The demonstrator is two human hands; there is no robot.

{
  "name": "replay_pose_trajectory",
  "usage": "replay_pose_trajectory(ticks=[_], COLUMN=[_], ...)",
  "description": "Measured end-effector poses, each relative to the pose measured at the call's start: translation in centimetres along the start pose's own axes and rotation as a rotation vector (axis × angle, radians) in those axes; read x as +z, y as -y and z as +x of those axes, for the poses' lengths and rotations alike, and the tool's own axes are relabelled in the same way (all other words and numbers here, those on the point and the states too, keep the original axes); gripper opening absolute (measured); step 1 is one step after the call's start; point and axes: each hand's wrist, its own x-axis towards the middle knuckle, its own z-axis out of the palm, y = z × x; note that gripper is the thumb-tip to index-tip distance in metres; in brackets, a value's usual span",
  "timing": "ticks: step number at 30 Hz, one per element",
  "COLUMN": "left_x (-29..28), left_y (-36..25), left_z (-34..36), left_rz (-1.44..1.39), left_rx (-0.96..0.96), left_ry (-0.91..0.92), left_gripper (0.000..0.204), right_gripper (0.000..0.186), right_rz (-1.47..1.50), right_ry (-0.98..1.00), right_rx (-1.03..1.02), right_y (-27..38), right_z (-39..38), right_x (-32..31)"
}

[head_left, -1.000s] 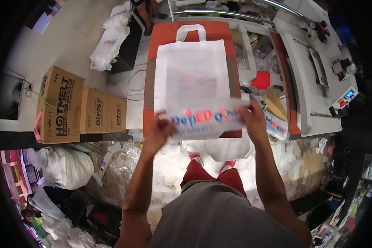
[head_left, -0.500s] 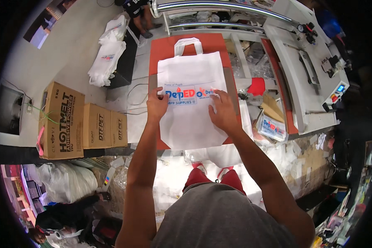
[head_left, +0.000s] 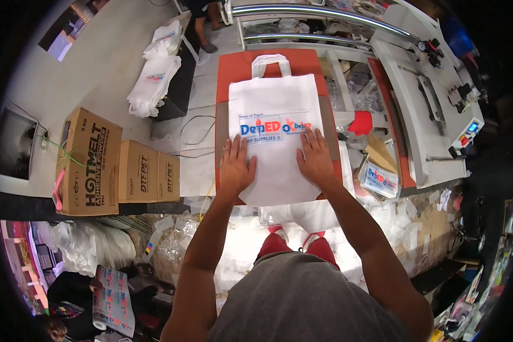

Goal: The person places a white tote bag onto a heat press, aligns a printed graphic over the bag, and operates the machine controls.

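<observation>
A white tote bag [head_left: 275, 97] lies flat on the red platen [head_left: 224, 62], handles toward the back. A printed transfer sheet [head_left: 262, 130] with blue and red lettering rests on the bag's middle. My left hand [head_left: 238, 162] lies on the bag at the sheet's lower left, fingers stretched out. My right hand [head_left: 314, 159] lies on the bag at the sheet's lower right, fingers also stretched out and a little apart.
The heat press [head_left: 416, 131] stands at right, printed sheets [head_left: 379, 178] beside it. Cardboard boxes [head_left: 85, 165] stand left, folded bags [head_left: 154, 80] behind. A person's legs [head_left: 202, 28] show at the back. A co-worker at lower left [head_left: 68, 302] holds a printed roll [head_left: 114, 302].
The printed sheet, held up between my hands a second ago, lies on the bag. My fingers have let go and flattened beside it. A printed roll has appeared with the co-worker.
</observation>
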Motion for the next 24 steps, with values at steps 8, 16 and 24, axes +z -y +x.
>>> replay_pose_trajectory(ticks=[8,16,24], left_x=[0.7,-1.9,-2.9], left_y=[0.4,0.9,6.2], left_z=[-0.2,-1.1,-14.6], left_rz=[0.092,-0.074,-0.471], left_rx=[-0.002,-0.057,-0.569], left_ry=[-0.012,-0.089,-0.403], left_gripper=[0.058,0.063,0.032], right_gripper=[0.048,0.040,0.027], right_rz=[0.058,0.176,-0.373], right_ry=[-0.040,-0.301,-0.659], right_rx=[0.008,0.020,0.364], right_y=[0.1,-2.0,-24.8], right_z=[-0.2,-1.2,-11.7], right_x=[-0.4,-5.1,-23.5])
